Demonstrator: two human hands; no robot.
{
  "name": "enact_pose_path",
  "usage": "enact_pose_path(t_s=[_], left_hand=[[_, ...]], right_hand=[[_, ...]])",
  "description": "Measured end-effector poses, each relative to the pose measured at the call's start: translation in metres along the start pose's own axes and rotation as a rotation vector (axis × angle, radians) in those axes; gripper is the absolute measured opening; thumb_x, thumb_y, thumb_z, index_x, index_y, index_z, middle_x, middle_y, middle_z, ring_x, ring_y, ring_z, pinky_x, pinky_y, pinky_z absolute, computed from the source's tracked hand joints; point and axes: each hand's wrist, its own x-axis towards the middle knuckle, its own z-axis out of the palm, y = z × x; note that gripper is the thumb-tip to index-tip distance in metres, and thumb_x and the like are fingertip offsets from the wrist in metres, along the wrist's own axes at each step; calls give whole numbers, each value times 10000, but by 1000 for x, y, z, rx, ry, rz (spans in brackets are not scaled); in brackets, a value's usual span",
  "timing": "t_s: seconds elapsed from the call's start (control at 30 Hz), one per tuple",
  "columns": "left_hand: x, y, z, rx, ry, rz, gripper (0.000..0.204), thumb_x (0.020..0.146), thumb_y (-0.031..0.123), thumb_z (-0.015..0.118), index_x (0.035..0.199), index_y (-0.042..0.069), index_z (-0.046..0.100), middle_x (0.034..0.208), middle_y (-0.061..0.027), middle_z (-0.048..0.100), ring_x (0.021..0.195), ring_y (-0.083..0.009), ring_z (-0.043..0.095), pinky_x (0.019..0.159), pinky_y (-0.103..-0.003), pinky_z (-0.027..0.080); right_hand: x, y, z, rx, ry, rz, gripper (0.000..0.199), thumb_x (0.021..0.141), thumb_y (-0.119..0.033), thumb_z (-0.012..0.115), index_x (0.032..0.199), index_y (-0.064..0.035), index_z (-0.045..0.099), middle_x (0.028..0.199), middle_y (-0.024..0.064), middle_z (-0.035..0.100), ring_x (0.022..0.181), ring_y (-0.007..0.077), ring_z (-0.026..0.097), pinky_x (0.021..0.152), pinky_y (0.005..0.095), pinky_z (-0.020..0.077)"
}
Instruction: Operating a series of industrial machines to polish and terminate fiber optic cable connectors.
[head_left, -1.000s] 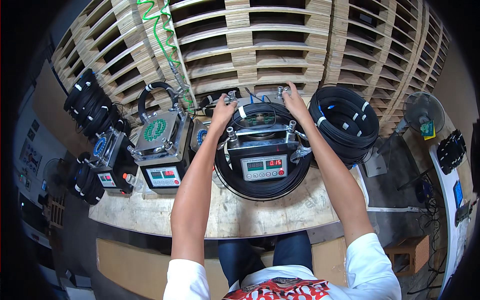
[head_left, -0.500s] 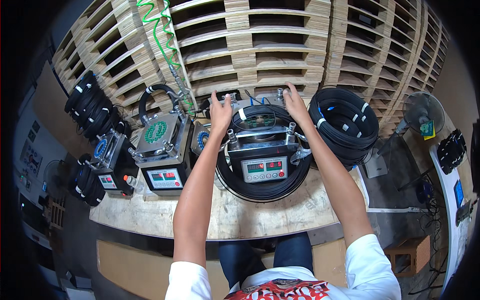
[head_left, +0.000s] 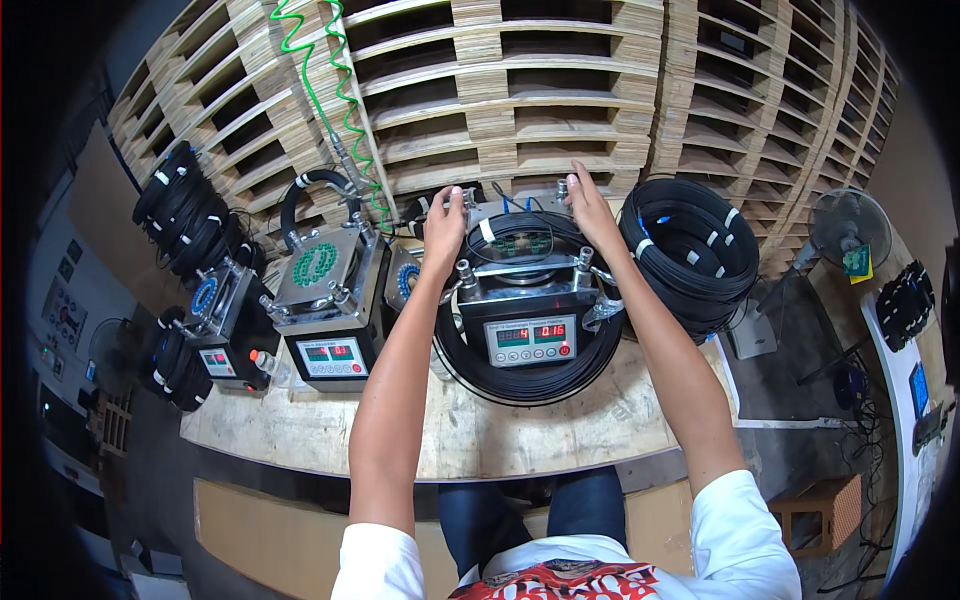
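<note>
A boxy polishing machine (head_left: 525,300) with a red digital display stands in front of me, its metal top fitted with upright corner knobs. My left hand (head_left: 443,232) is at its far left knob (head_left: 469,198), thumb beside the knob and fingers loosely bent apart from the thumb. At the far right knob (head_left: 562,190) is my right hand (head_left: 592,212), thumb close to the knob and index finger stretched up. A coil of black cable (head_left: 535,390) hangs round the machine, its upper part lying over the top plate. Blue-tipped connectors (head_left: 516,205) show at the back of the plate.
Two similar machines stand left, one with a green-ringed plate (head_left: 315,264), one with a blue ring (head_left: 205,296). Black cable coils (head_left: 690,262) sit right, more (head_left: 180,215) far left. Wooden pallets (head_left: 560,90) rise behind the wooden table (head_left: 500,440). A green coiled hose (head_left: 345,80) hangs down.
My left hand's index finger has bent down from its upright stretch. The right hand has barely moved. The digits on the near machine's display have changed, and the view has shifted slightly.
</note>
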Motion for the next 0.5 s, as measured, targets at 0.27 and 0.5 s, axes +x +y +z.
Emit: enact_pose_path(t_s=[0.27, 0.5], left_hand=[[-10, 16, 3, -42, -33, -98, 639, 1003, 499, 505, 1482, 84, 423, 1101, -171, 689, 961, -247, 664, 860, -353, 501], [-7, 13, 3, -21, -143, -2, 617, 1003, 514, 505, 1385, 32, 546, 1219, -193, 666, 1145, -260, 615, 1000, -340, 435]], right_hand=[[6, 17, 0, 78, -25, -74, 585, 1058, -498, 334, 1541, -168, 333, 1459, 224, 491, 1329, 400, 495, 1084, 414, 393], [2, 11, -4, 30, -11, -136, 584, 1058, -509, 320, 1547, -190, 325, 1500, 207, 451, 1357, 392, 466, 1108, 403, 372]])
